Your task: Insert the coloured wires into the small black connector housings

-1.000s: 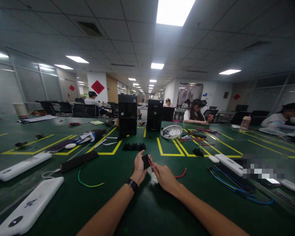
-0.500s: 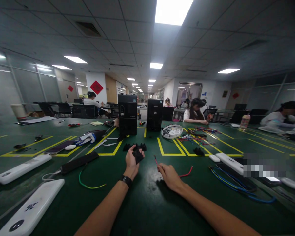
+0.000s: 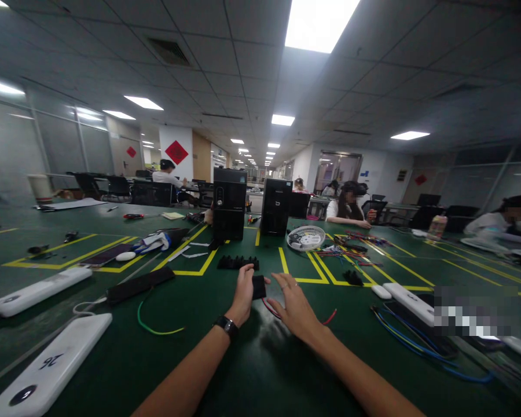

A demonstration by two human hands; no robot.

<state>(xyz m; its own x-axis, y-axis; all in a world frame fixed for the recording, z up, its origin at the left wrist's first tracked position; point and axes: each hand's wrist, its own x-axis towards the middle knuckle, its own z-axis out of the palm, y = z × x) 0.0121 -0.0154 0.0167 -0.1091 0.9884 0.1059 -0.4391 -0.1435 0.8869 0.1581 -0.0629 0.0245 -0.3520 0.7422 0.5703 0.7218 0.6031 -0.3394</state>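
Held in my left hand [image 3: 243,295] is a small black block [image 3: 259,287], its fingers wrapped around the sides. My right hand [image 3: 296,304] hovers just right of the block, with fingers apart and nothing gripped in them. Below that hand a red wire [image 3: 330,317] shows on both sides, its middle hidden by the hand and its left end close to the block. Just beyond my left hand lies a row of black ridged blocks [image 3: 238,262] on the green table [image 3: 252,376].
Two black tower cases [image 3: 229,204] stand ahead. A white fan grille [image 3: 306,238] and tangled wires lie right of them. A green wire [image 3: 156,331] and white power banks [image 3: 54,365] are at left; blue wires [image 3: 410,333] at right. A co-worker [image 3: 347,205] sits across the table.
My right hand has moved left toward the block and its fingers have opened off the red wire. The left hand has shifted slightly right and turned the block. The camera view has shifted a little.
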